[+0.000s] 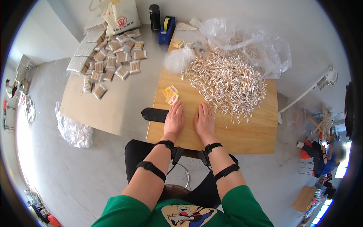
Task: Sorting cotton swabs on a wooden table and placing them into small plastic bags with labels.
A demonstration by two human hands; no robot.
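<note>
My left hand [174, 120] lies flat on the wooden board [242, 140], fingers stretched out and holding nothing. Just beyond its fingertips are a few small yellow-and-white printed cards [171, 94]. A flat black strip [154, 114] with a pointed end sticks out from beside that hand, its other end hidden. My right hand [204, 121] also rests flat on the board, palm down and with nothing in it. Ahead and to its right spreads a big loose heap of cotton swabs [230, 81]. A gap of bare wood separates the two hands.
Small packs of swabs [113, 60] lie on the metal table [124, 98] at left, beside stacked packs [81, 56]. Behind stand a tote bag [120, 17], a black bottle [154, 17] and a blue tape dispenser [166, 31]. Clear plastic bags [278, 49] and a white lamp [308, 92] are right.
</note>
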